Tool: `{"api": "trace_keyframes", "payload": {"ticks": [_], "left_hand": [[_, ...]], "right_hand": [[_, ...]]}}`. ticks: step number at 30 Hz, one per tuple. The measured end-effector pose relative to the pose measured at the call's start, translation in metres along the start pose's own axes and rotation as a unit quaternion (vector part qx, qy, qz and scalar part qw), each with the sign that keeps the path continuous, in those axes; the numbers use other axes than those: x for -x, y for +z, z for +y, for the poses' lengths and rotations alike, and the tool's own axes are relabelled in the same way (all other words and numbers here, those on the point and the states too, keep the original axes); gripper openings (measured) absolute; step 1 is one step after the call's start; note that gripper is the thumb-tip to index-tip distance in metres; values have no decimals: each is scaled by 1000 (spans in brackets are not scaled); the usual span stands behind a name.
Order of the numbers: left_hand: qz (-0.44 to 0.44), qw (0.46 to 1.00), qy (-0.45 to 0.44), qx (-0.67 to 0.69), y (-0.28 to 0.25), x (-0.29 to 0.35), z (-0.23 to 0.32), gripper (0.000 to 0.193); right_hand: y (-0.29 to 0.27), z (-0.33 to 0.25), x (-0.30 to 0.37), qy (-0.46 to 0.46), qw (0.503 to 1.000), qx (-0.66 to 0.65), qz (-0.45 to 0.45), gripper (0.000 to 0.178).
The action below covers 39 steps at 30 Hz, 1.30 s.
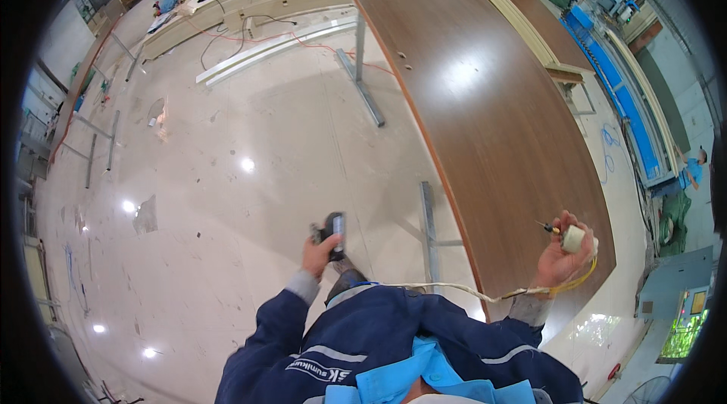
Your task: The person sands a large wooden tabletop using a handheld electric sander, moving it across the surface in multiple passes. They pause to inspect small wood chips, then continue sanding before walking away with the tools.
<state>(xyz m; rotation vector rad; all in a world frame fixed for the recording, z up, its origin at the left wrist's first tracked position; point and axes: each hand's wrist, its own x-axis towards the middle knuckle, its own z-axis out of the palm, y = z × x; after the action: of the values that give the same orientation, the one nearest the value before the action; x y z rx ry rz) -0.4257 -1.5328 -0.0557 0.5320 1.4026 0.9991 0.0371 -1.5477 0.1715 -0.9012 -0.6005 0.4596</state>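
My left hand (316,254) is closed around a black handheld device (335,233) with a greyish part on its left side; blur hides its exact kind. It is held over the floor, left of the brown door panel (485,101). Above the panel's near right end, my right hand (562,262) grips a white, roll-like cylinder (573,239). A small black and yellow tool (550,229) with a thin metal tip sticks out from the same hand. From my waist, a whitish cord (454,287) runs to the right hand, where a yellow strand (587,271) curves below it.
Metal trestles (429,230) support the panel, with feet reaching out left. Long white profiles (276,48) lie on the floor beside an orange cable (303,42). Another panel stack (530,18) stands right, before a blue machine (644,139). A person (693,169) is at the far right.
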Motion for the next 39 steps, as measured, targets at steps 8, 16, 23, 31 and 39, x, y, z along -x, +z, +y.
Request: {"api": "trace_keyframes", "payload": {"ticks": [8, 16, 23, 31, 39], "left_hand": [[150, 963, 82, 208, -162, 14, 30, 48], [196, 829, 308, 424, -189, 35, 33, 47], [349, 633, 489, 489, -219, 215, -30, 48], [693, 350, 449, 443, -83, 373, -149, 60], [767, 231, 425, 421, 69, 378, -239, 59]], "right_hand": [[203, 133, 45, 347, 929, -119, -41, 36], [322, 273, 74, 450, 860, -94, -224, 36], [319, 247, 73, 429, 827, -133, -339, 33], [347, 229, 73, 432, 807, -188, -356, 31], [392, 200, 102, 401, 771, -309, -386, 34]]}}
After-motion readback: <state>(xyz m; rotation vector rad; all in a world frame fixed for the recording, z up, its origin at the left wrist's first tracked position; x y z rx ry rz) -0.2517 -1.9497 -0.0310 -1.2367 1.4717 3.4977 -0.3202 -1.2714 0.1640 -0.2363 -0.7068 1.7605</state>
